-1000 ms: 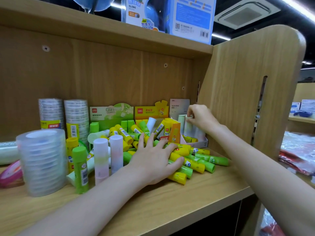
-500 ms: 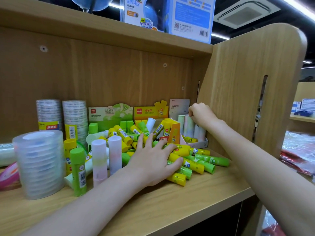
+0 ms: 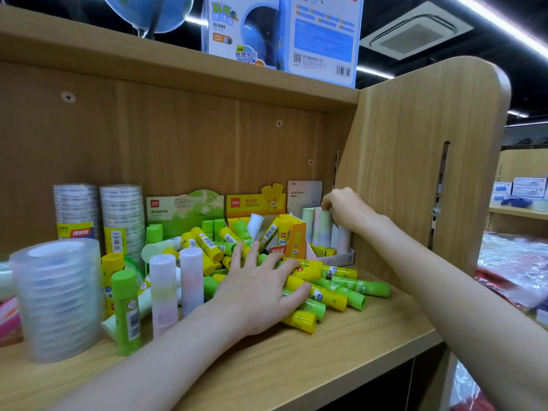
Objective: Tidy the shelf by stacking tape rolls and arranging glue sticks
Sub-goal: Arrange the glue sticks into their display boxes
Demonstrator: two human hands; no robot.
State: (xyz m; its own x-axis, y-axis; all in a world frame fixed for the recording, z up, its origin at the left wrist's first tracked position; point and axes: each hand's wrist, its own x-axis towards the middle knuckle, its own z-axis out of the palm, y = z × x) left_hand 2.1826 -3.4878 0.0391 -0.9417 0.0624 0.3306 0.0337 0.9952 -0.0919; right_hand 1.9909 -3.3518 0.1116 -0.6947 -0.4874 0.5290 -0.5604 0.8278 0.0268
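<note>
From the head camera, the left hand (image 3: 261, 289) lies flat with fingers spread and straight on a loose heap of yellow and green glue sticks (image 3: 329, 287) near the front edge of the shelf (image 3: 341, 348). The right hand (image 3: 345, 209) reaches to the shelf's back right corner, fingers curled and pinching the top of a pastel glue stick (image 3: 324, 228) standing upright in a white display box (image 3: 341, 258). A clear tape roll stack (image 3: 57, 298) stands near the left front edge, with two wrapped tape stacks (image 3: 100, 216) against the back panel.
</note>
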